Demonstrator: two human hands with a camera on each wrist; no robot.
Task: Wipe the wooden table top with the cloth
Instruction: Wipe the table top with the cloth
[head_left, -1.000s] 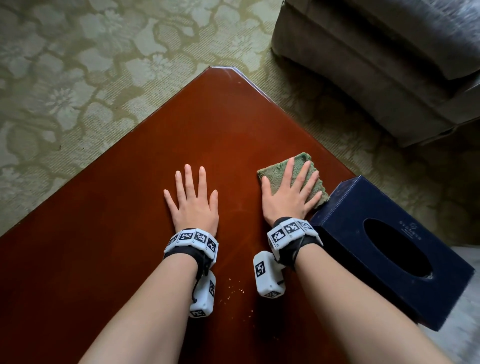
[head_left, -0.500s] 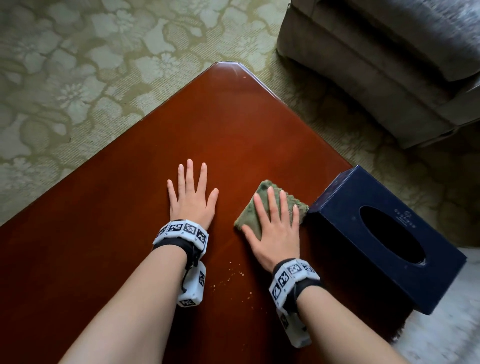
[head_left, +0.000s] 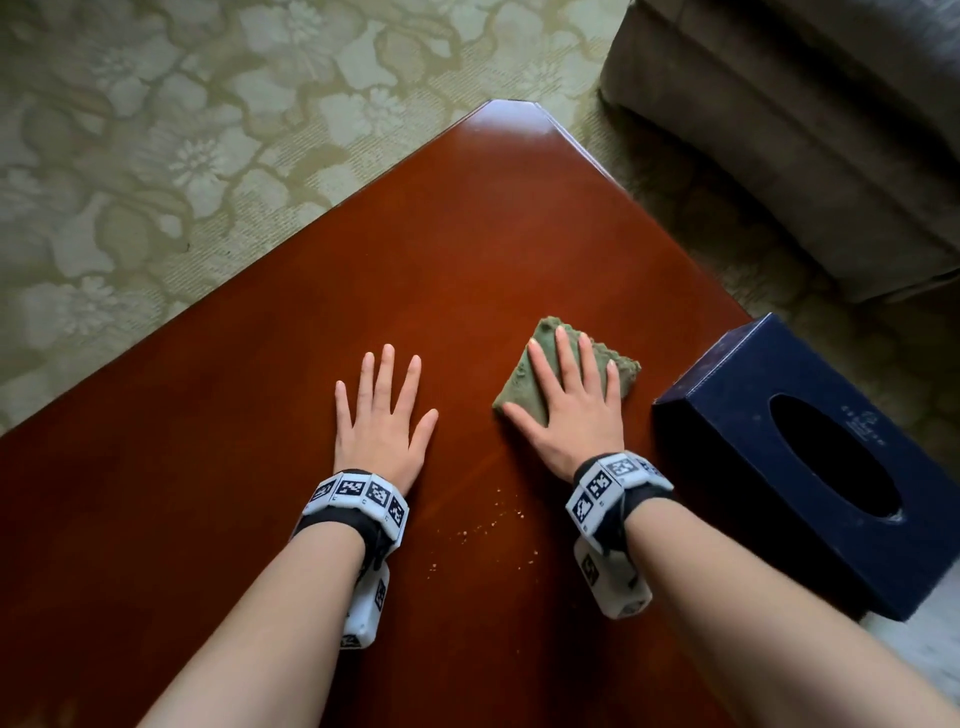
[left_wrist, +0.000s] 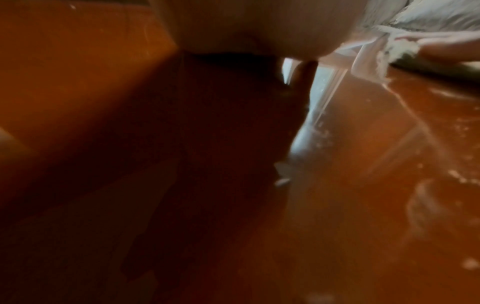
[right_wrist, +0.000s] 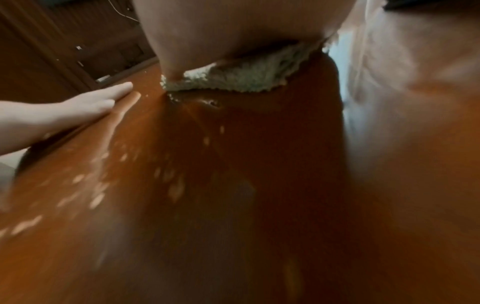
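Observation:
A folded green cloth (head_left: 519, 384) lies on the glossy red-brown wooden table top (head_left: 415, 249), right of centre. My right hand (head_left: 569, 395) presses flat on it with straight, spread fingers; the cloth's near edge (right_wrist: 244, 80) shows under the palm in the right wrist view. To the left, my left hand (head_left: 382, 415) rests flat on the bare wood, fingers spread, holding nothing. In the right wrist view the left hand (right_wrist: 98, 102) lies on the table at the left. Pale crumbs (head_left: 483, 525) lie scattered on the wood between my wrists.
A dark blue tissue box (head_left: 810, 457) stands at the table's right edge, close to my right hand. A grey upholstered sofa (head_left: 805, 130) sits beyond it. Patterned green carpet (head_left: 156, 156) surrounds the table, whose far corner (head_left: 511, 106) is cut off.
My right hand slid the cloth from beside the tissue box toward me and to the left, and its fingers turned from pointing right to pointing left. The left hand stayed flat in place.

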